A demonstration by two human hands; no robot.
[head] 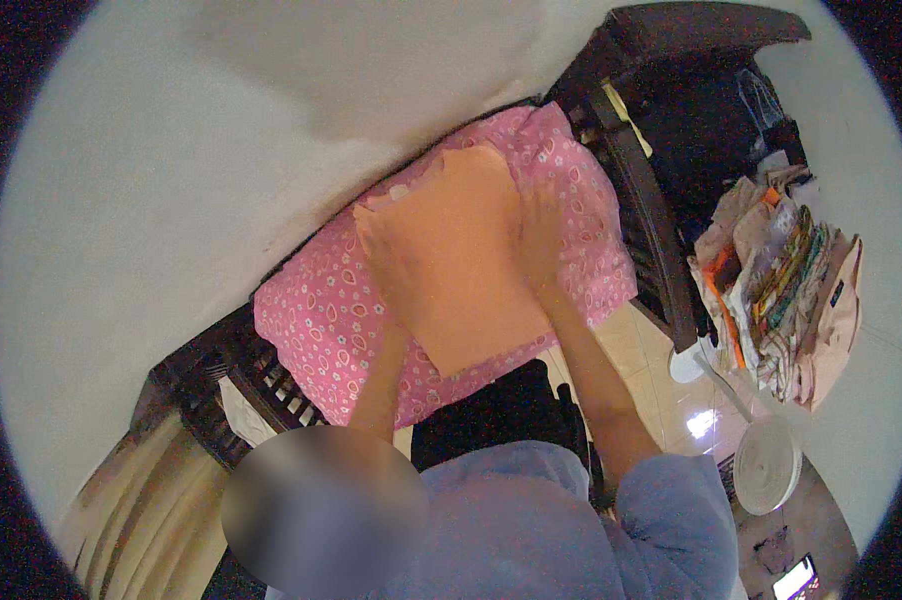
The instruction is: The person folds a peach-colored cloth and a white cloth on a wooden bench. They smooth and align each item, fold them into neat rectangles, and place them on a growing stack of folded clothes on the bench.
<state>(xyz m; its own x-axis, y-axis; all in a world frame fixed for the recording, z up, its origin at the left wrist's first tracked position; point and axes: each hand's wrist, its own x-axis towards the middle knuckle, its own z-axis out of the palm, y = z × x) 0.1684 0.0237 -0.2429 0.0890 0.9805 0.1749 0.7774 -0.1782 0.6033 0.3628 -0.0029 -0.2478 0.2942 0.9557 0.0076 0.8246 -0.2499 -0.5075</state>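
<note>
A folded orange cloth (462,262), probably a garment, lies on a pink pillow (331,315) printed with flowers and leaf shapes. A small pale label shows near the cloth's uneven far edge. Along the cloth's left side rests my left hand (392,274), blurred, so its grip is unclear. My right hand (541,232) lies flat at the right side, its fingers stretched over the cloth's edge and the pink fabric, holding nothing.
The pillow sits between the dark slatted arms (650,225) of a seat against a pale wall. Stacked folded clothes (781,292) lie at the right. A white fan (767,465) stands nearby. Curtains (143,495) hang at lower left, and a lit screen (794,577) shows lower right.
</note>
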